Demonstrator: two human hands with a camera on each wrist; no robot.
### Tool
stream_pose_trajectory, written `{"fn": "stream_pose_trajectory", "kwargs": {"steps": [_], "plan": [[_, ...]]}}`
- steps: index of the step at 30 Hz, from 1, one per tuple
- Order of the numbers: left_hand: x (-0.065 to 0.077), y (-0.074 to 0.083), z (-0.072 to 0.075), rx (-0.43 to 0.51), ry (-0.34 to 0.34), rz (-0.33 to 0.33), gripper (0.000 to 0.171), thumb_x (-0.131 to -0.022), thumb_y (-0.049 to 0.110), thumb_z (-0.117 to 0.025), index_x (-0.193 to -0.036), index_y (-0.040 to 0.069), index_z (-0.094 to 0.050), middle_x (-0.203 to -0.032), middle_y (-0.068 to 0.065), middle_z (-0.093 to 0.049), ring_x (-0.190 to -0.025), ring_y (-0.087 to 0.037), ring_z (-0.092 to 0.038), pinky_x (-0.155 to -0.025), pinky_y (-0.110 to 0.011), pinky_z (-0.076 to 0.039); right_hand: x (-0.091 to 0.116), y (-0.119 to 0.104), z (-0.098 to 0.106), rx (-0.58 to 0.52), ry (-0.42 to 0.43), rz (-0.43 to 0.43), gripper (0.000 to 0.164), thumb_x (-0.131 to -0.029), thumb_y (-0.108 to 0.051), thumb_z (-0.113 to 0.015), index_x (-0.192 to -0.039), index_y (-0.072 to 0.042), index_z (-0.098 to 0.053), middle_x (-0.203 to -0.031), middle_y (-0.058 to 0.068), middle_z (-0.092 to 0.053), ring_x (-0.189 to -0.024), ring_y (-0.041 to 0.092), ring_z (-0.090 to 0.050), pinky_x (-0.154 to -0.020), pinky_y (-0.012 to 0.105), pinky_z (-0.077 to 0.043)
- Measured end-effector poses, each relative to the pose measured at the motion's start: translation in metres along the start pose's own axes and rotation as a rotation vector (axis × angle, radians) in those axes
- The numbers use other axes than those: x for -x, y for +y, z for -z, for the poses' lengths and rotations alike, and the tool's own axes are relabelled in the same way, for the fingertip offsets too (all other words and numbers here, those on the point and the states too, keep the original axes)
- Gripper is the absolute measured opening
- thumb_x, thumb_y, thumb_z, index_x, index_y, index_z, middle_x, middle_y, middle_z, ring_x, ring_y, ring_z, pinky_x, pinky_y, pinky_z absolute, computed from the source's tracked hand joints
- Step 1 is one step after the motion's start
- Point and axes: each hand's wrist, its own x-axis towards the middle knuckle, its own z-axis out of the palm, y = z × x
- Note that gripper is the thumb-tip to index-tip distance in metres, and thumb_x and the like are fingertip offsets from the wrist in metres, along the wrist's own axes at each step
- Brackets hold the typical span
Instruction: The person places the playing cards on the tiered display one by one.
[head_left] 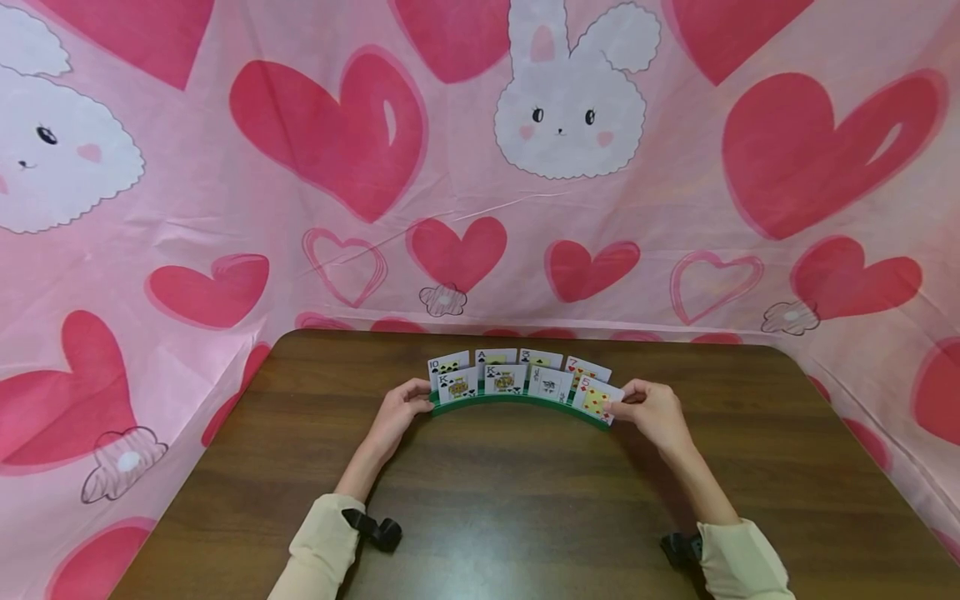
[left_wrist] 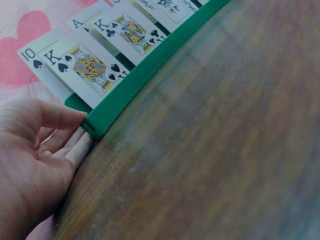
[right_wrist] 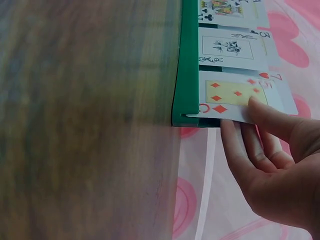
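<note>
A curved green playing card holder (head_left: 517, 398) stands on the table with playing cards upright in two rows. Its front row shows a king of spades (left_wrist: 89, 70), a king of clubs (left_wrist: 129, 32), a joker (right_wrist: 231, 47) and a five of diamonds (right_wrist: 220, 95). Behind them are a ten of spades (head_left: 448, 362), an ace (head_left: 497, 356), a three (head_left: 541, 358) and a seven of hearts (head_left: 588, 367). My left hand (head_left: 399, 415) grips the holder's left end between thumb and fingers. At the right end, my right hand (head_left: 654, 414) pinches the five of diamonds, thumb in front.
The brown wooden table (head_left: 502, 500) extends toward me from the holder. A pink cloth (head_left: 465, 183) with hearts and rabbits hangs behind the table and at its sides. Black wrist cameras (head_left: 375, 531) are strapped on both wrists.
</note>
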Motion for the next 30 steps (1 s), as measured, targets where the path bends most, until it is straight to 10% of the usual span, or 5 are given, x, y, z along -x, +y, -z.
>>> {"fn": "stream_pose_trajectory", "kwargs": {"steps": [22, 30], "plan": [[0.002, 0.003, 0.003, 0.005, -0.016, -0.005, 0.028, -0.095, -0.003, -0.06, -0.122, -0.005, -0.067, -0.129, -0.02, -0.065, -0.109, -0.021, -0.063, -0.091, -0.028, -0.046, 0.003, -0.004, 0.005, 0.229, -0.063, 0.145, 0.031, -0.084, -0.016, -0.087, -0.101, 0.005, -0.073, -0.087, 0.01, -0.073, -0.079, 0.02, -0.065, -0.068, 0.03, -0.049], [0.005, 0.024, 0.028, -0.22, 0.017, -0.182, 0.032, -0.103, 0.004, -0.056, -0.133, -0.002, -0.064, -0.136, -0.022, -0.062, -0.128, -0.034, -0.056, -0.107, -0.047, -0.043, 0.007, -0.004, 0.033, 0.328, -0.144, 0.198, 0.043, -0.098, -0.025, -0.072, -0.121, 0.011, -0.066, -0.11, 0.024, -0.071, -0.101, 0.038, -0.068, -0.086, 0.05, -0.054]]}}
